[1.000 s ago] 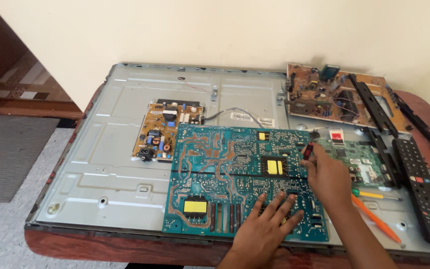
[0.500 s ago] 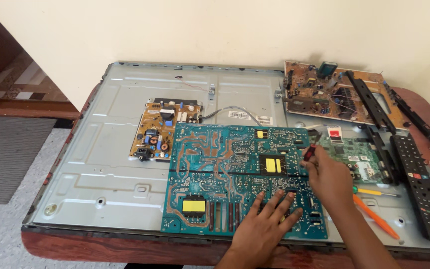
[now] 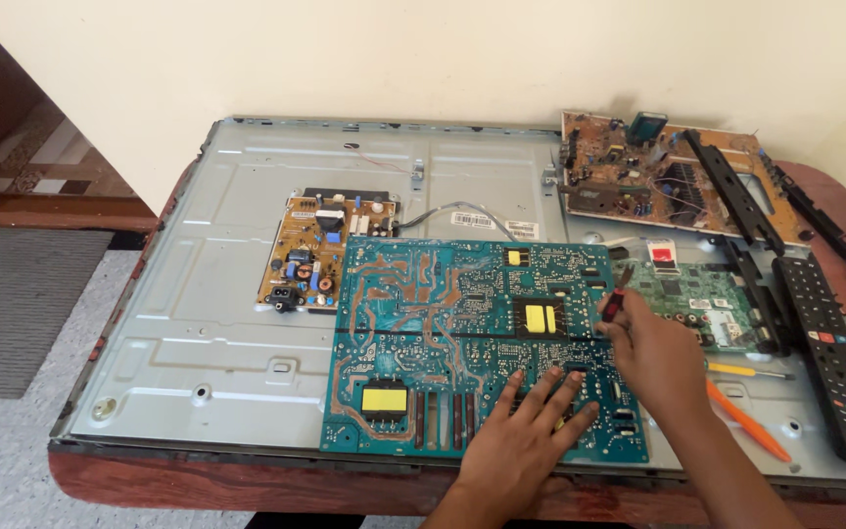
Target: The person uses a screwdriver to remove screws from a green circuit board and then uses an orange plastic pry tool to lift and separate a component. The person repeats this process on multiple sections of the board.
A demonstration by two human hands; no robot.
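Note:
A large teal circuit board (image 3: pixel 443 323) lies solder side up on a grey metal panel back (image 3: pixel 198 323). My left hand (image 3: pixel 526 436) rests flat on the board's lower right part, fingers spread. My right hand (image 3: pixel 653 353) is at the board's right edge and grips a small tool with a red and black handle (image 3: pixel 617 300), its tip pointing up and away from me. A yellow-brown power board (image 3: pixel 320 247) sits behind the teal board on the left.
A brown circuit board (image 3: pixel 638 176) lies at the back right, crossed by a black strip (image 3: pixel 731 191). A green board (image 3: pixel 707 299), a black remote (image 3: pixel 834 353), an orange pry tool (image 3: pixel 746 421) and a yellow-handled tool (image 3: pixel 746 370) lie to the right. The wooden table edge (image 3: pixel 247 485) runs along the front.
The camera view has shifted slightly. Both hands stay in nearly the same places on the teal board.

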